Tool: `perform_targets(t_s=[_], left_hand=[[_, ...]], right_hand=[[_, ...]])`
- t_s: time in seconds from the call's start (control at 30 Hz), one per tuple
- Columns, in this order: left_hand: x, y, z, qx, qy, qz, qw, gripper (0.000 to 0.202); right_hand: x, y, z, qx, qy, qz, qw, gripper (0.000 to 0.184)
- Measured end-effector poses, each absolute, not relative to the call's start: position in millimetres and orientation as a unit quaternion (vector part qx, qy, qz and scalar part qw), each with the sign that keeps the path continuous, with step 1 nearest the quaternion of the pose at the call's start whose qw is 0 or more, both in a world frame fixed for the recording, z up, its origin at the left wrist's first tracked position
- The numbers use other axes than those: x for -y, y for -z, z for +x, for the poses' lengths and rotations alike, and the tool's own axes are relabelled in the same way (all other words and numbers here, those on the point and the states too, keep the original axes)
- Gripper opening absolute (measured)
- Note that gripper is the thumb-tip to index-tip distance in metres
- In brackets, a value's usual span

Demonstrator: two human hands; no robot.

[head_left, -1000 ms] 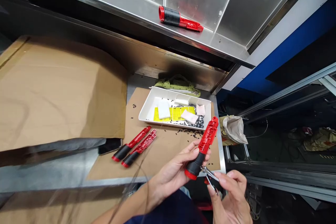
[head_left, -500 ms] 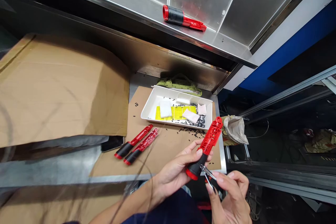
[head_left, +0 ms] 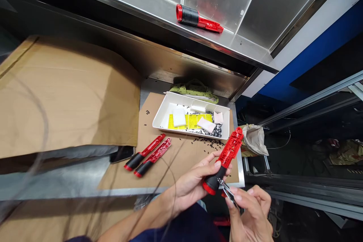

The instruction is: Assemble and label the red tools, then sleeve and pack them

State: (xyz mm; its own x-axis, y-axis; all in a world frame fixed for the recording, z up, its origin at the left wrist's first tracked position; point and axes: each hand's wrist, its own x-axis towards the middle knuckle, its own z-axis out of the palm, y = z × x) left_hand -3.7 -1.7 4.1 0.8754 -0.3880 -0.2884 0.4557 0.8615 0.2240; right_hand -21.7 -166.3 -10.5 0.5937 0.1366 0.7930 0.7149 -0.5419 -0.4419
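gripping a red and black tool handle point(head_left: 225, 160) at the lower right of the frame, the left hand point(head_left: 191, 185) clamps its fingers around it. the right hand point(head_left: 251, 215) pinches small metal pliers point(head_left: 227, 191) at the black end. a white tray point(head_left: 161, 121) sits above, on brown cardboard point(head_left: 181, 170).

Light: bright, from above; glare on steel shelf point(head_left: 221, 3); soft shadow on cardboard point(head_left: 113, 102); edges bowed, wide-angle; dark strands point(head_left: 47, 132) blurred, out of focus
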Motion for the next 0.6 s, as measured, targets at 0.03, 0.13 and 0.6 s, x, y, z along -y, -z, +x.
perform_targets(t_s=[0.03,0.13,0.6], left_hand=[[2.0,-3.3,-3.5,-0.118,0.225,0.136,0.958,0.039],[1.5,-2.7,-2.5,-0.124,0.234,0.117,0.957,0.035],[2.9,-0.8,-2.3,-0.108,0.238,0.13,0.956,0.032]], right_hand=[[168.6,12.3,-22.8,0.247,0.372,-0.798,0.405,0.012],[174.2,15.7,-25.0,0.215,0.385,-0.791,0.423,0.015],[156.9,4.7,-29.3,0.213,0.33,-0.812,0.431,0.016]])
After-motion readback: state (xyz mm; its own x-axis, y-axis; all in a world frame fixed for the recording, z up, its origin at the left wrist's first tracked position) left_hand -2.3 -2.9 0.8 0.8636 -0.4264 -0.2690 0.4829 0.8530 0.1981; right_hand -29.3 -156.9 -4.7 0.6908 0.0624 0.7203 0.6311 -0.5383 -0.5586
